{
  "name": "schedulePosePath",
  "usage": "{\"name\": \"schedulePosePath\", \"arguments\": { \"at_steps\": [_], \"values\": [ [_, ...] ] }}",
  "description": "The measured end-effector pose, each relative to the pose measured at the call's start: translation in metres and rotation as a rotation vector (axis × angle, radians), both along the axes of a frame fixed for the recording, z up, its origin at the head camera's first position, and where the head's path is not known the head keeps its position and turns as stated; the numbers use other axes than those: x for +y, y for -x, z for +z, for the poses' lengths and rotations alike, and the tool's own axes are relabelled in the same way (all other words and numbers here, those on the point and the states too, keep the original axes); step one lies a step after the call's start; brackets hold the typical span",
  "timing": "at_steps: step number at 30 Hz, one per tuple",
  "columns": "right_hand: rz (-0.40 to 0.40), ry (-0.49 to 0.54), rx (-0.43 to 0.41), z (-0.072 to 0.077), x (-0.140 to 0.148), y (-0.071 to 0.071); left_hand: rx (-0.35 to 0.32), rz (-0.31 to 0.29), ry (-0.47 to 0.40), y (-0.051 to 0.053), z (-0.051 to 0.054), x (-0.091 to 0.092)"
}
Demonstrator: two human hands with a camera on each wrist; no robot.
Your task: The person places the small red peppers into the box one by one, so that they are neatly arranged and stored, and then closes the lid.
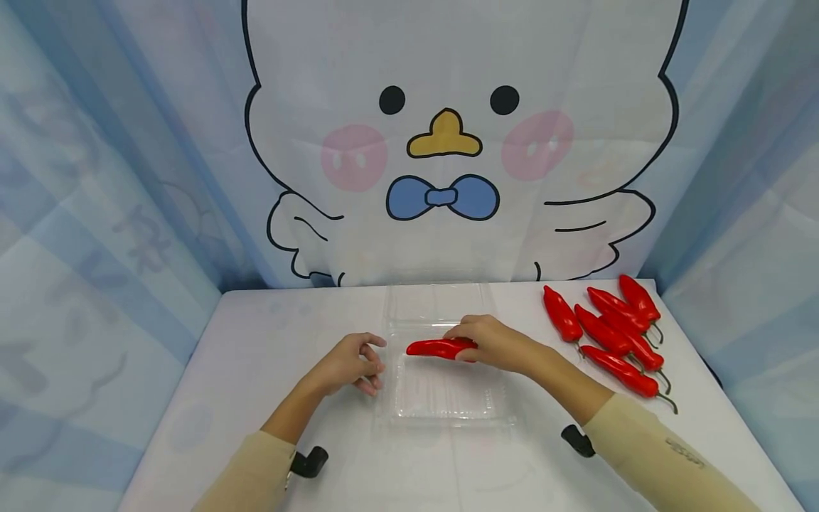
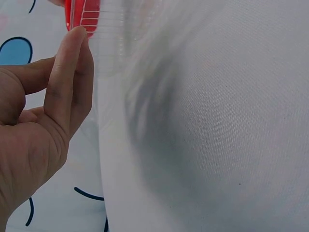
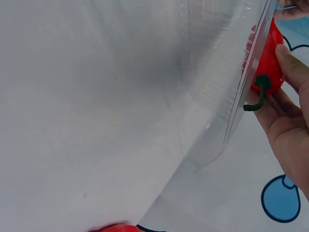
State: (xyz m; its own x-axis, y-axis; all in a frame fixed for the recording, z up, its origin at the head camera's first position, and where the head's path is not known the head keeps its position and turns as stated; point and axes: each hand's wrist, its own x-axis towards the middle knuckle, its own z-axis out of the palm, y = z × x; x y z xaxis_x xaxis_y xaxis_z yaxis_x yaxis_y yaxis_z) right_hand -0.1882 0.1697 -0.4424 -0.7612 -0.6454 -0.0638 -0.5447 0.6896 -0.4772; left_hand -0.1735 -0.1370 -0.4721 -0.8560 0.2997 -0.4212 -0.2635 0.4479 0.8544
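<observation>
A red pepper (image 1: pixel 435 348) lies sideways over the far part of a clear plastic tray (image 1: pixel 448 405). My right hand (image 1: pixel 502 346) pinches its right end between thumb and fingers; in the right wrist view the pepper (image 3: pixel 270 63) shows its green stem beside the tray wall, with the hand (image 3: pixel 289 121) around it. At the tray's left edge is my left hand (image 1: pixel 348 365), its fingers loosely bent and holding nothing that I can see. The left wrist view shows that hand (image 2: pixel 43 106) with fingertips close to the tray's side; whether they touch is unclear.
Several red peppers (image 1: pixel 617 370) with green stems lie in a group at the right back of the white table (image 1: pixel 256 355). A clear lid part (image 1: pixel 441 302) extends behind the tray. A curtain with a cartoon figure (image 1: pixel 448 249) hangs behind the table.
</observation>
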Motion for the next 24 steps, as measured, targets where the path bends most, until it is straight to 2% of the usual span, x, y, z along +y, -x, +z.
{"name": "schedulePosePath", "arguments": {
  "at_steps": [10,18,24],
  "values": [
    [-0.014,0.004,-0.015,-0.008,-0.008,-0.001,-0.003,-0.003,-0.005,0.000,0.001,0.001],
    [-0.016,-0.022,0.035,-0.018,-0.012,-0.002,-0.005,-0.007,-0.011,0.000,0.000,-0.001],
    [-0.043,-0.022,0.009,-0.024,-0.015,-0.004,-0.008,-0.006,-0.010,0.001,0.000,-0.001]
  ]
}}
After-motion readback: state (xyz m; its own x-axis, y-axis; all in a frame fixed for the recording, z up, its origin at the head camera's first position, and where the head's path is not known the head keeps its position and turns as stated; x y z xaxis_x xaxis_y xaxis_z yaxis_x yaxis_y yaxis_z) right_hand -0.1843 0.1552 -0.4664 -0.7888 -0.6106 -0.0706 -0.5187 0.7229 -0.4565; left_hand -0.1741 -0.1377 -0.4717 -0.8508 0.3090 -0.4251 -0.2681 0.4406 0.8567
